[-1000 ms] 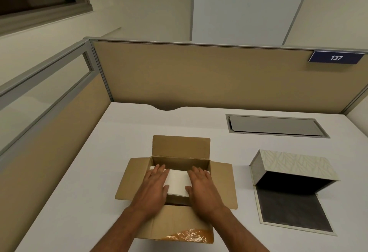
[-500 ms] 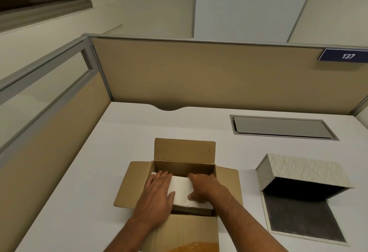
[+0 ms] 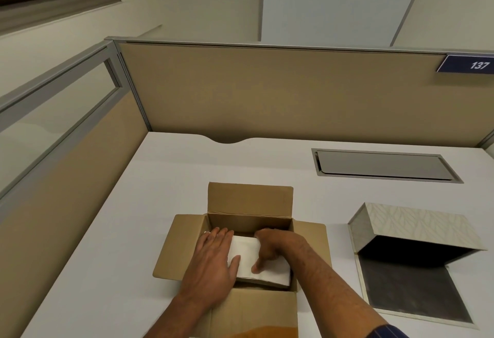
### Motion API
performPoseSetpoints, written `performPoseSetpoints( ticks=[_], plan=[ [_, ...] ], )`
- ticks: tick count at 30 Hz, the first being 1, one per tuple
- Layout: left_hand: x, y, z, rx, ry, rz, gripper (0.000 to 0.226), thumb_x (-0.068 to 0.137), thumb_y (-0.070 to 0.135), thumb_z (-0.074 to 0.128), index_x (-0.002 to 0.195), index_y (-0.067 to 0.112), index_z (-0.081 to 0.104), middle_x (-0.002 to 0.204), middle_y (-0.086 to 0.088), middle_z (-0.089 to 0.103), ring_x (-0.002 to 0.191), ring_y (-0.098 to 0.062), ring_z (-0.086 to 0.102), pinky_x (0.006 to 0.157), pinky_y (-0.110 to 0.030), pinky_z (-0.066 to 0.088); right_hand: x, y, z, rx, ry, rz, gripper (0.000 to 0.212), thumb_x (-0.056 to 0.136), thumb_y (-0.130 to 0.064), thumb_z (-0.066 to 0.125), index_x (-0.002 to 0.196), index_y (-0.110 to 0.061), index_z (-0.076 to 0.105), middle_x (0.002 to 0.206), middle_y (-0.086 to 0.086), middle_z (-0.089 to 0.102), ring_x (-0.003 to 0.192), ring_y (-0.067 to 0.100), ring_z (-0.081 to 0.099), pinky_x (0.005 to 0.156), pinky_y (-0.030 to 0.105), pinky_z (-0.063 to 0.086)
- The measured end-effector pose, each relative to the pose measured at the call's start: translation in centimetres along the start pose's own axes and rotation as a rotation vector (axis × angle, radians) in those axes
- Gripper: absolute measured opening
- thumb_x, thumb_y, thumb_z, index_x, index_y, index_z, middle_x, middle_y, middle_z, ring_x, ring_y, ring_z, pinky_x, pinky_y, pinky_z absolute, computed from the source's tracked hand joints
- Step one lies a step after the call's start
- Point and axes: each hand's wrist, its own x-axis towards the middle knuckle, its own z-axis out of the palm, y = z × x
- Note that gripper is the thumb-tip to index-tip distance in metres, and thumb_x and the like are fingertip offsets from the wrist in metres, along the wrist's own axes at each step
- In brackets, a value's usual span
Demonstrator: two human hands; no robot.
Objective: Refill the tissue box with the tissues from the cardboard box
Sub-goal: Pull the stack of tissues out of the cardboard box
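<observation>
Grip: left hand [image 3: 213, 260] flat on tissues [image 3: 247, 257], right hand [image 3: 270, 248] curled under edge | tissues inside cardboard box [image 3: 248, 201] | tip: lift stack level, both sides supported, toward open tissue box [image 3: 417, 233]

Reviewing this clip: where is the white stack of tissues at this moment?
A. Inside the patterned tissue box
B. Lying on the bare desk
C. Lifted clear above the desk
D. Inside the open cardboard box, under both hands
D: the tissues lie inside the cardboard box, with the left hand and right hand on them; the tissue box stands open to the right.
</observation>
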Motion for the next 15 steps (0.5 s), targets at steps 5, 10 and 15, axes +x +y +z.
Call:
performPoseSetpoints(
  ticks=[5,10,15],
  plan=[
    [-0.08,0.11,-0.20,-0.026,-0.004,0.003,0.066,0.096,0.058,0.032,0.153,0.030,0.018,0.163,0.007,0.021,0.151,-0.013,0.014,0.122,-0.031,0.005,0.33,-0.05,-0.09,0.010,-0.025,0.009,0.076,0.073,-0.036,0.085,0.137,-0.018,0.049,0.138,0.006,0.056,0.121,0.029,0.056,0.100,0.045,0.048],
    [-0.11,0.14,-0.17,-0.031,0.007,0.006,0.066,0.096,0.057,0.034,0.153,0.029,0.020,0.163,0.006,0.024,0.150,-0.014,0.017,0.121,-0.030,0.005,0.68,-0.23,0.13,-0.045,-0.028,-0.002,0.088,0.071,-0.039,0.086,0.144,-0.022,0.040,0.147,0.007,0.048,0.130,0.033,0.049,0.107,0.051,0.044],
    [0.00,0.17,-0.27,-0.035,0.020,0.027,0.065,0.096,0.055,0.035,0.153,0.026,0.023,0.161,0.003,0.028,0.150,-0.014,0.019,0.121,-0.029,0.004,0.85,-0.13,0.73,-0.163,0.026,-0.008,0.102,0.070,-0.046,0.085,0.151,-0.022,0.029,0.157,0.013,0.032,0.143,0.038,0.028,0.116,0.057,0.028]
  ],
)
